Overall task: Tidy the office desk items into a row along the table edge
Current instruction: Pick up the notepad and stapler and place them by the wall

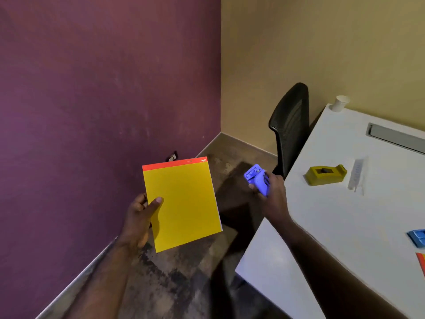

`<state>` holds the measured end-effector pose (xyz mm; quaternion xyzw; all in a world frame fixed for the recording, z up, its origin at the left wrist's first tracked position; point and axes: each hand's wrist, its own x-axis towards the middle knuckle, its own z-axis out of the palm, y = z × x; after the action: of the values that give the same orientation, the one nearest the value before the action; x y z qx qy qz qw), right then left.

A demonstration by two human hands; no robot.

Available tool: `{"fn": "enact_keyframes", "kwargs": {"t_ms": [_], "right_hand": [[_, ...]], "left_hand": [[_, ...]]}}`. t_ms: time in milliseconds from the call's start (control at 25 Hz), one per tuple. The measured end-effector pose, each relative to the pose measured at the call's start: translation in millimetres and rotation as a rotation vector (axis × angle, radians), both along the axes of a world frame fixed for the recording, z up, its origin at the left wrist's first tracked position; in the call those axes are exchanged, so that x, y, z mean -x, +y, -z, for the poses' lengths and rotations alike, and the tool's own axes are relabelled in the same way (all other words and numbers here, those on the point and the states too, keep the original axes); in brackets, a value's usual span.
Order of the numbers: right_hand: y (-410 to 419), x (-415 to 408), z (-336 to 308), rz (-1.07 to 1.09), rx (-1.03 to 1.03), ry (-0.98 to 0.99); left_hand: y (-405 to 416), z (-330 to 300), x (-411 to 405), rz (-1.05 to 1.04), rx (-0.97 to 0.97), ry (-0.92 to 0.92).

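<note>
Nearest to me, my left hand (140, 217) holds a yellow notepad (182, 204) with a red strip along its top edge, thumb laid flat on the cover and the fingers curled behind it, so the pad hangs tilted in the air over the floor (184, 279) and not over the bench. To the right, my right hand (270, 189) is wrapped around a blue stapler-like tool (256, 179), fingers closed on its body, just off the left edge of the white bench (333, 226). I cannot tell for certain what the blue tool is. At the right border of the view, on the bench, I see the corner of a blue item (417, 237) and, nearer to me, an orange edge (422, 263), both cut off by the frame. Farther along the bench sits an olive-green tape dispenser (325, 174), and just beside it on its right lies a pale, clear strip-like object (356, 174) that is too blurred to name. Beyond them a grey cable slot (395, 135) is set into the bench top. At the far corner of the bench stands a white paper cup (340, 103). A black mesh office chair (291, 127) stands against the bench's left edge, in front of the yellow wall (322, 42), which meets the purple wall (92, 88) at the corner
</note>
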<state>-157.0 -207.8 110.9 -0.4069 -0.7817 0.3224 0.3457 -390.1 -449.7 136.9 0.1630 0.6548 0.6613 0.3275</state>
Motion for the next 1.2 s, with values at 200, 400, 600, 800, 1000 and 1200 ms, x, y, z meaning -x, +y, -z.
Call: {"fn": "enact_keyframes", "kwargs": {"t_ms": [200,400,600,800,1000,1200], "right_hand": [[-11.9,85.0,-5.9,-0.040,0.040,0.041],[11.1,155.4,-7.5,0.016,0.042,0.109],[74.6,215.0,-1.5,0.108,0.104,0.199],[144.7,253.8,-12.1,0.206,0.128,0.245],[195.1,276.5,-26.6,0.304,0.090,0.255],[257.6,309.5,-34.8,0.415,0.055,0.239]], "left_hand": [[-12.6,-16.2,59.8,-0.065,-0.036,0.035],[27.7,-13.8,127.9,-0.031,-0.027,0.054],[107.9,-4.4,203.3,0.039,-0.020,0.022],[190.0,-9.1,261.8,0.066,-0.061,0.007],[274.3,-14.0,305.1,0.176,-0.107,0.016],[376.6,-16.8,346.9,0.308,-0.138,0.037]]}}
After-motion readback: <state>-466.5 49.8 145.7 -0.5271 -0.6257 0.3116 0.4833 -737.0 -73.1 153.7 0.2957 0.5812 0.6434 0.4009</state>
